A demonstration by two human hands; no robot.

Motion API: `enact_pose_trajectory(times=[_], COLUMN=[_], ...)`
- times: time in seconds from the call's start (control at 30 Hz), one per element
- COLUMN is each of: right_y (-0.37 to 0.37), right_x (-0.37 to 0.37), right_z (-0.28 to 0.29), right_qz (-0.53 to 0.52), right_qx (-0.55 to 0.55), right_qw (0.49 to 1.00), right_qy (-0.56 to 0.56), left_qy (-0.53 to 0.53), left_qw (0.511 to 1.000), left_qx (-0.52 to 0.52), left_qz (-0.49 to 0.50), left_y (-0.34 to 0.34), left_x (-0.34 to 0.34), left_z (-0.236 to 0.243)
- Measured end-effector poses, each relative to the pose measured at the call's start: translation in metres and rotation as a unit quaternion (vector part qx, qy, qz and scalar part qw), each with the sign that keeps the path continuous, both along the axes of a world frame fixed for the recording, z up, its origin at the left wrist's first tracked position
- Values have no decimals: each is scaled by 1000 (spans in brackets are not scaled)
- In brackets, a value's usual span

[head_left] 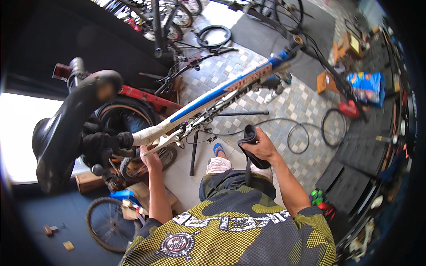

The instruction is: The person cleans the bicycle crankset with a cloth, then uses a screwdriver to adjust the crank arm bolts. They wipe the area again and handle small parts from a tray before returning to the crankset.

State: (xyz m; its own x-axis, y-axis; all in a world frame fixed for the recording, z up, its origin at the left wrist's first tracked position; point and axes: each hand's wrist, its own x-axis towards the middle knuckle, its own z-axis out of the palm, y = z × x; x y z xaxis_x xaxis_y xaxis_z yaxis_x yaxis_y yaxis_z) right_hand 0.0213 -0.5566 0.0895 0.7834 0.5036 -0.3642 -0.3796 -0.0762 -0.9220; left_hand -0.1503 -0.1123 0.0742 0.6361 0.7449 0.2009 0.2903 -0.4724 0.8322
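A blue and white bicycle frame slants across the view in front of me, its black saddle at the left end. My left hand is closed round a white tube low on the frame, close to the seat post; the tube partly hides its fingers. Nearer my body on the right, my right hand grips a folded black cloth, which hangs down toward my lap and stays apart from the frame. What the cloth's folds hold, if anything, I cannot tell.
Stand legs reach the tiled floor under the frame. A tyre lies beyond it, with other bicycles at far left. A looped hose curls to the right, near a blue bag and a dark bench. A wheel stands at lower left.
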Motion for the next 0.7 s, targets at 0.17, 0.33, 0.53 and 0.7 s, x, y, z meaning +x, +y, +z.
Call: enact_pose_trajectory(times=[0.17,0.33,0.53,0.7], right_y=[24,99,227,309], right_x=[104,197,260,290], right_z=[94,196,250,213], right_qz=[139,166,219,372], right_qx=[339,240,-83,-173], right_qw=[929,919,776,654], right_qy=[-41,-264,-586,-636], left_qy=[-96,-86,-190,-182], left_qw=[889,897,869,861], left_qx=[-399,-398,-429,-444], left_qz=[204,173,157,166], left_y=[-101,-175,-190,-202], left_x=[-49,0,77,107], left_z=[-34,-40,8,21])
